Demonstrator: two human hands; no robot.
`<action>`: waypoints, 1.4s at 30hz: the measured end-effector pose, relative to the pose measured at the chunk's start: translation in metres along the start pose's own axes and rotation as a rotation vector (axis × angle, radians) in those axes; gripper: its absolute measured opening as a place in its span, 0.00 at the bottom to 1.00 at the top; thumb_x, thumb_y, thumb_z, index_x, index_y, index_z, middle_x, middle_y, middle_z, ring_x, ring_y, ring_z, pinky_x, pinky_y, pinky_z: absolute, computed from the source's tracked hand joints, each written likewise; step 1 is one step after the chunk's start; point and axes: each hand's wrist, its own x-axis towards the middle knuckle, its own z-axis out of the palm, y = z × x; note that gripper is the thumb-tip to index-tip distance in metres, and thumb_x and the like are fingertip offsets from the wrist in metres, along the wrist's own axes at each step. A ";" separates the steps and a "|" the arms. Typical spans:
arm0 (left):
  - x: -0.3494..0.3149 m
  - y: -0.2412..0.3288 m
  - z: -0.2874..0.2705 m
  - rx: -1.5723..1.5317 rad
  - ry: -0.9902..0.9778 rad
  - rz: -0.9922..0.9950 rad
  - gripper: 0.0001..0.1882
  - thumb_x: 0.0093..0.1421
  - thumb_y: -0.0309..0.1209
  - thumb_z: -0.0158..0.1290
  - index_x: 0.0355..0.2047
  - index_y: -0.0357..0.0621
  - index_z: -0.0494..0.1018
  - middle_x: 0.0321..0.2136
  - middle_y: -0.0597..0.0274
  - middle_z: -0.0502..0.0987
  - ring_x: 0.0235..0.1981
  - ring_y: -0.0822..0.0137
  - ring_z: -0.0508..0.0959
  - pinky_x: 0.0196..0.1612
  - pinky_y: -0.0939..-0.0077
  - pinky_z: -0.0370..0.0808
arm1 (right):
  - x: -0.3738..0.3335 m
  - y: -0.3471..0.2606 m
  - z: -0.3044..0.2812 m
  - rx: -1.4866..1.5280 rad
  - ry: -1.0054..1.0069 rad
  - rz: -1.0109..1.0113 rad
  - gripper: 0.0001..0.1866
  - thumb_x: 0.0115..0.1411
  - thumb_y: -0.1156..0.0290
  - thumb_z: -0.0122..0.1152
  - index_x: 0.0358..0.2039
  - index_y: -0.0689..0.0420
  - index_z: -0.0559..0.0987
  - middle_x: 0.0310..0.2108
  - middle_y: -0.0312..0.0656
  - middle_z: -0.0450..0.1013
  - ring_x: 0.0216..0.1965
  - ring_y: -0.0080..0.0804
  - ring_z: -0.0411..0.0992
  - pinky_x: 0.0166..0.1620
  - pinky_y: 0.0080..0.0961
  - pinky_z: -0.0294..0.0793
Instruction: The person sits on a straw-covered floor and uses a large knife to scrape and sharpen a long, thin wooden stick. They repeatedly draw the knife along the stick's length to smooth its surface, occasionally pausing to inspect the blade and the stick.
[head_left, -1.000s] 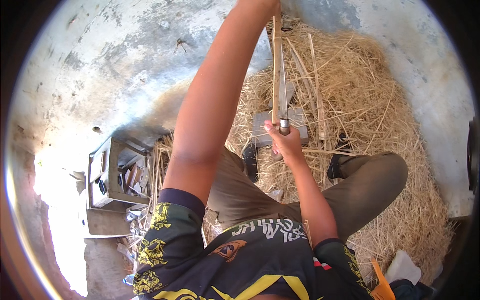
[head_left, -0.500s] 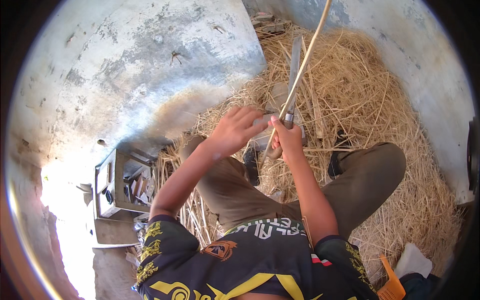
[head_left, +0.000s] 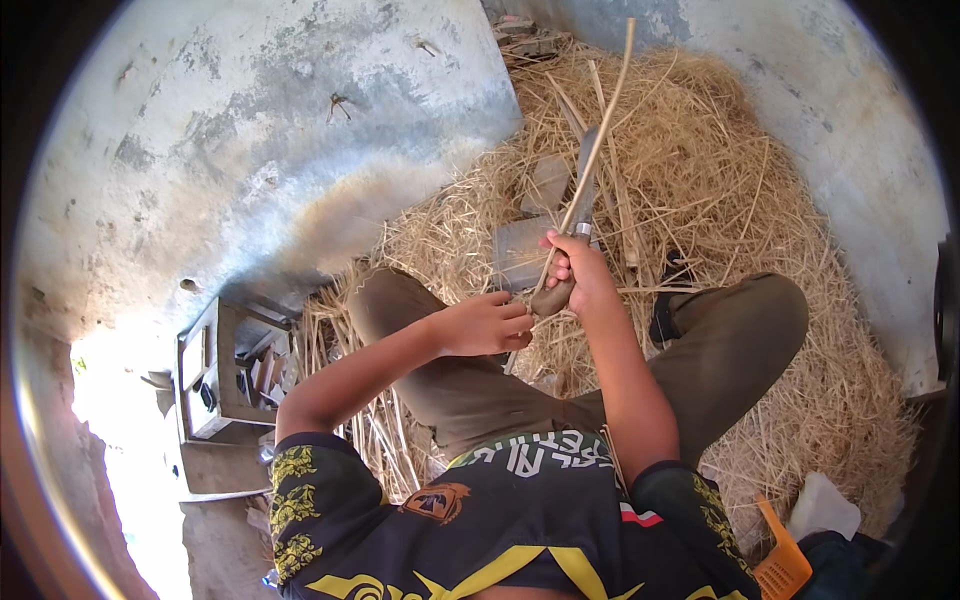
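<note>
My right hand [head_left: 580, 270] is closed around the wooden handle of a long knife [head_left: 583, 232], whose blade points away from me. A thin, pale strip of what looks like bamboo [head_left: 612, 105] lies along the blade, also held in that hand, its far end rising past the knife's tip. Below and left of the handle, my left hand [head_left: 485, 325] has its fingers curled together at the strip's lower end. Those fingertips partly hide the strip there. Both hands are above my lap, between my bent knees.
Straw-like shavings [head_left: 730, 190] cover the floor around my legs. Flat grey blocks [head_left: 522, 252] lie just beyond my hands. A wooden box [head_left: 230, 370] with small pieces inside stands at left. Worn walls [head_left: 250, 130] rise on both sides; an orange plastic object [head_left: 782, 570] is at lower right.
My left hand has come down and toward me, from beside the knife's neck to the strip's lower end, and its fingers have curled. The strip has slid toward me; the blade looks more foreshortened.
</note>
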 end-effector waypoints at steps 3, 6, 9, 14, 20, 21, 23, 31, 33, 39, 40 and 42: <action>0.004 -0.002 -0.006 0.007 0.087 0.025 0.12 0.56 0.33 0.55 0.41 0.51 0.74 0.36 0.69 0.70 0.41 0.68 0.74 0.42 0.71 0.71 | 0.006 -0.005 -0.008 0.077 -0.128 0.111 0.12 0.64 0.66 0.62 0.41 0.63 0.78 0.15 0.25 0.59 0.15 0.17 0.58 0.24 0.24 0.63; -0.004 -0.003 -0.021 -0.011 0.227 -0.054 0.17 0.52 0.32 0.58 0.43 0.49 0.74 0.35 0.67 0.72 0.39 0.65 0.75 0.40 0.67 0.72 | 0.006 -0.009 -0.008 0.058 -0.124 0.161 0.12 0.64 0.66 0.62 0.40 0.62 0.77 0.15 0.24 0.58 0.13 0.16 0.56 0.23 0.23 0.63; -0.017 -0.017 -0.034 -0.059 0.363 -0.283 0.15 0.54 0.26 0.60 0.42 0.45 0.72 0.35 0.61 0.75 0.37 0.58 0.77 0.41 0.61 0.73 | -0.002 0.001 -0.001 -0.126 0.048 0.096 0.10 0.62 0.67 0.63 0.37 0.61 0.76 0.15 0.25 0.58 0.14 0.17 0.57 0.24 0.25 0.64; -0.017 -0.048 -0.065 0.126 0.954 -0.570 0.06 0.70 0.27 0.45 0.41 0.38 0.70 0.34 0.54 0.73 0.34 0.59 0.76 0.38 0.64 0.71 | 0.011 0.020 -0.009 -0.094 0.121 0.155 0.09 0.59 0.69 0.64 0.31 0.58 0.74 0.16 0.28 0.59 0.15 0.20 0.59 0.24 0.30 0.67; 0.006 -0.088 -0.146 -0.222 1.354 -0.622 0.17 0.77 0.37 0.35 0.41 0.36 0.68 0.34 0.55 0.72 0.37 0.63 0.74 0.46 0.65 0.73 | 0.011 0.038 -0.009 0.023 0.218 0.174 0.11 0.60 0.69 0.64 0.26 0.55 0.70 0.16 0.30 0.59 0.14 0.24 0.60 0.24 0.32 0.66; 0.007 -0.096 -0.157 -0.289 1.377 -0.606 0.18 0.78 0.38 0.35 0.42 0.36 0.68 0.33 0.56 0.72 0.36 0.63 0.74 0.44 0.66 0.74 | 0.006 0.038 -0.003 0.023 0.240 0.164 0.12 0.60 0.69 0.64 0.26 0.55 0.69 0.16 0.31 0.59 0.14 0.24 0.60 0.24 0.32 0.66; 0.010 -0.111 -0.177 -0.428 1.425 -0.566 0.19 0.78 0.40 0.35 0.42 0.36 0.68 0.32 0.57 0.70 0.34 0.64 0.74 0.40 0.68 0.75 | -0.004 0.035 0.006 0.010 0.269 0.129 0.13 0.60 0.68 0.64 0.25 0.53 0.68 0.16 0.30 0.59 0.14 0.24 0.60 0.24 0.32 0.65; 0.046 -0.140 -0.235 -0.609 1.842 -0.431 0.19 0.75 0.46 0.42 0.33 0.46 0.67 0.15 0.70 0.59 0.12 0.76 0.56 0.15 0.76 0.56 | -0.016 0.018 0.019 -0.118 0.295 -0.069 0.14 0.61 0.67 0.64 0.25 0.53 0.67 0.16 0.32 0.61 0.13 0.24 0.61 0.21 0.33 0.65; 0.056 -0.138 -0.247 -0.892 1.901 -0.240 0.19 0.75 0.48 0.43 0.32 0.48 0.67 0.14 0.71 0.59 0.11 0.78 0.55 0.13 0.79 0.54 | -0.019 0.017 0.022 -0.176 0.276 -0.103 0.14 0.61 0.67 0.64 0.25 0.54 0.67 0.15 0.33 0.62 0.12 0.25 0.61 0.19 0.32 0.64; 0.070 -0.139 -0.269 -0.382 1.772 -0.621 0.24 0.75 0.51 0.41 0.24 0.52 0.62 0.13 0.76 0.57 0.10 0.80 0.54 0.12 0.82 0.52 | -0.032 0.013 0.032 -0.309 0.181 -0.269 0.15 0.62 0.69 0.63 0.22 0.57 0.68 0.12 0.35 0.63 0.09 0.26 0.63 0.14 0.28 0.63; 0.073 -0.145 -0.259 -0.398 1.724 -0.679 0.24 0.75 0.51 0.41 0.24 0.52 0.62 0.13 0.76 0.57 0.10 0.80 0.55 0.12 0.82 0.53 | -0.037 0.012 0.036 -0.326 0.165 -0.288 0.16 0.62 0.69 0.63 0.22 0.58 0.68 0.12 0.36 0.64 0.09 0.25 0.63 0.14 0.28 0.63; 0.079 -0.162 -0.220 -0.458 1.604 -0.714 0.24 0.76 0.50 0.39 0.24 0.51 0.60 0.13 0.74 0.58 0.11 0.80 0.57 0.12 0.81 0.56 | -0.055 0.002 0.052 -0.420 0.107 -0.333 0.16 0.63 0.67 0.63 0.22 0.58 0.69 0.12 0.34 0.64 0.09 0.25 0.63 0.14 0.27 0.63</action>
